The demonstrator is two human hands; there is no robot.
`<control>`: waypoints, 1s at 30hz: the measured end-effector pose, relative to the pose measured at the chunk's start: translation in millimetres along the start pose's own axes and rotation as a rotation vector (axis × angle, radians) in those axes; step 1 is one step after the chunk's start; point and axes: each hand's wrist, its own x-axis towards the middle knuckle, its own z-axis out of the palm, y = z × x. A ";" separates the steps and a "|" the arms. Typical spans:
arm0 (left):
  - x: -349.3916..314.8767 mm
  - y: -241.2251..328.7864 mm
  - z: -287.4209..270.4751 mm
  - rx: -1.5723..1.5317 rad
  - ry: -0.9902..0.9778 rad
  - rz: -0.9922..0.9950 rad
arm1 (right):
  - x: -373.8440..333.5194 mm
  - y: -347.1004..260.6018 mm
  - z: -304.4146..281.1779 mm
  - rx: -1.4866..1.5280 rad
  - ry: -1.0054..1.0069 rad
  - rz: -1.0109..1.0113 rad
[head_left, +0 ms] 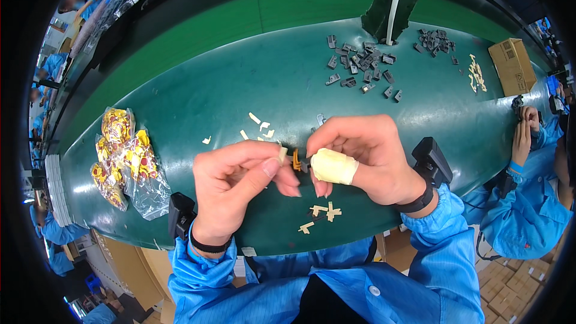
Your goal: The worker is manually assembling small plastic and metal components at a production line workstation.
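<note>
My left hand and my right hand meet over the near part of the green table. Together they pinch a small dark part with an orange piece between the fingertips. A cream strip sticks up at my left thumb tip. Cream tape is wrapped around my right index finger. Both wrists carry black bands with a small black box. Below the hands lie several cream T-shaped scraps.
A heap of small grey parts lies at the far middle, another heap further right. Clear bags of yellow-red pieces lie at the left. A cardboard box stands far right. A co-worker's hands work at the right edge.
</note>
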 end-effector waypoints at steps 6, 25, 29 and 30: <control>-1.8 11.0 -23.7 0.662 0.232 0.109 | 3.6 -4.1 -0.3 -0.012 0.142 0.050; -10.4 0.1 -16.8 -0.113 -0.270 -0.253 | 2.1 2.9 2.1 0.038 -0.094 0.170; -12.6 -2.6 -15.3 -0.002 -0.247 -0.177 | 4.6 4.0 2.4 0.017 -0.077 0.193; -12.8 -4.7 -15.2 0.079 -0.241 -0.115 | 4.7 4.8 1.7 0.009 -0.080 0.189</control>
